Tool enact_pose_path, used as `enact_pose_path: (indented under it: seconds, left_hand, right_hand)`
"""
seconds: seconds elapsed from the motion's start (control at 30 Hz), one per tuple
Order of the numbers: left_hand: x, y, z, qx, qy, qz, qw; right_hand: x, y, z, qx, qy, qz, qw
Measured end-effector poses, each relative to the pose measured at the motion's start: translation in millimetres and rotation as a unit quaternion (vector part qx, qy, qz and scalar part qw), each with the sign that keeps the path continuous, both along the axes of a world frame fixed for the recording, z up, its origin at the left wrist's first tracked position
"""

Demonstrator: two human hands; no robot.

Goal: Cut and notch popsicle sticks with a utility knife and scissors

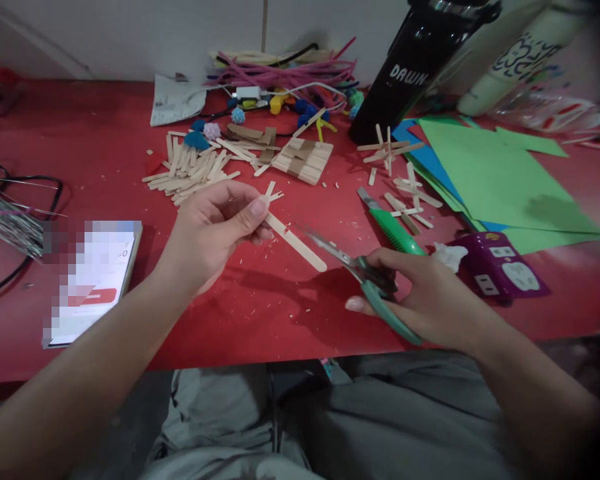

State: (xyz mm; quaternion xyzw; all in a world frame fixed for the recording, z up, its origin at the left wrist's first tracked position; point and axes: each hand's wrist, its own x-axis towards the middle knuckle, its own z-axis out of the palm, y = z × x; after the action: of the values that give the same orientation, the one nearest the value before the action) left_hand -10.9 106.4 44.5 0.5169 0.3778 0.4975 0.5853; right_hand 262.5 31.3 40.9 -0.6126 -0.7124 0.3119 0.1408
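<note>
Between the thumb and fingers of my left hand are pinched pale wooden craft sticks. One long craft stick points down to the right and has a small notch in its edge; shorter ends poke out above the thumb. My right hand has its fingers through the green handles of a pair of scissors. The scissor tips point up-left, just right of the long stick and apart from it. A green utility knife lies behind my right hand.
Loose craft sticks and a taped bundle lie behind my left hand. Several joined sticks sit near green paper. A black bottle stands at the back, a purple socket block right, a phone left.
</note>
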Motion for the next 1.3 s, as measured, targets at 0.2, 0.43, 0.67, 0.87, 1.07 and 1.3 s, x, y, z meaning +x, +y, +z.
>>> enact_pose_path:
  seconds: [0.2,0.43,0.67,0.87,1.07,1.3]
  left_hand:
    - [1,0,-2.8,-0.012,-0.046,-0.032,0.998]
    - [1,0,-4.0,-0.01,-0.055,-0.04,0.998]
    - [0,-1,-3.0,-0.004,-0.045,-0.04,0.998]
    - [2,-1,-2.6,0.004,-0.017,-0.037,0.999]
    - [2,-3,-1.6,0.011,0.014,-0.028,0.999]
    - [2,-3,-2.5,0.007,0.025,-0.049,0.998]
  right_hand:
    - [-6,0,1.3,0.043,0.038,0.033,0.998]
    - [-4,1,0.7,0.063,0.037,0.041,0.996]
    - [-3,2,3.7,0.079,0.033,0.044,0.995]
    - [-2,4,5.0,0.097,0.016,0.042,0.994]
    - [0,6,7.8,0.117,-0.024,0.056,0.991]
    - [5,5,6.3,0.09,-0.007,0.057,0.994]
